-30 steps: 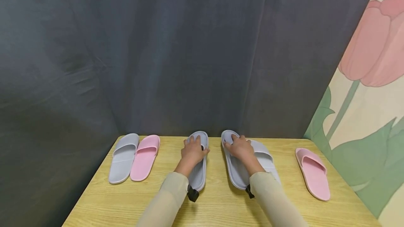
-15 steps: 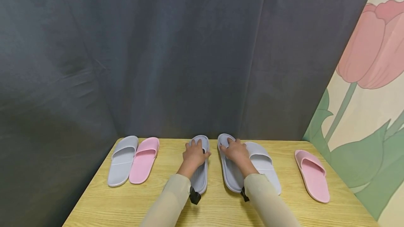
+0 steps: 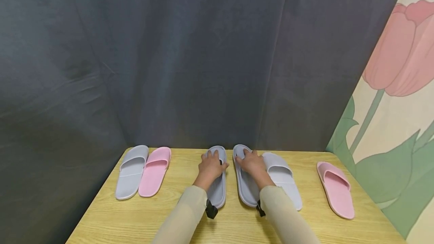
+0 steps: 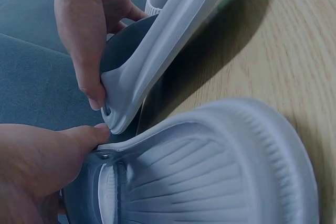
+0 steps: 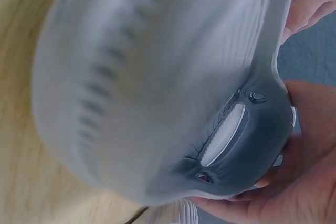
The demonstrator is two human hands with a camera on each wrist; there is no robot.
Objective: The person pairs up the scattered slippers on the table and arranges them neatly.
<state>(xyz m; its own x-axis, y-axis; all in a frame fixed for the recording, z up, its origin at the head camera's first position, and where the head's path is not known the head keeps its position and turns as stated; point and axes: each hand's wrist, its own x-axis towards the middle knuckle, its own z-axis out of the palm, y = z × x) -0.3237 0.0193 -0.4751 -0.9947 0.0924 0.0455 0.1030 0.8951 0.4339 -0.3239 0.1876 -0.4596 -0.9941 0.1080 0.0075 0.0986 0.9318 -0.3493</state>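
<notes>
My left hand (image 3: 210, 166) grips a grey slipper (image 3: 218, 193) across its strap, thumb on the inner side. My right hand (image 3: 252, 163) holds the matching grey slipper (image 3: 246, 187) the same way. The two slippers stand side by side with a narrow gap, toes toward the curtain. In the left wrist view, the right-hand slipper (image 4: 173, 40) casts a shadow and looks raised off the wood. From the right wrist, the ribbed insole and the strap's slot of that slipper (image 5: 157, 103) show; the hand (image 5: 310, 156) curls round the strap. Both hands partly hide the straps.
Close right of my right hand lies a pale grey slipper (image 3: 285, 182); farther right, a pink one (image 3: 339, 195). At left, a light grey slipper (image 3: 130, 180) and a pink slipper (image 3: 154, 178) lie together. A dark curtain (image 3: 203, 67) backs the wooden table (image 3: 122, 225).
Both gripped slippers have come closer together: the right one moved left, uncovering more of the pale grey slipper beside it, and the left one moved slightly right. The other slippers lie still.
</notes>
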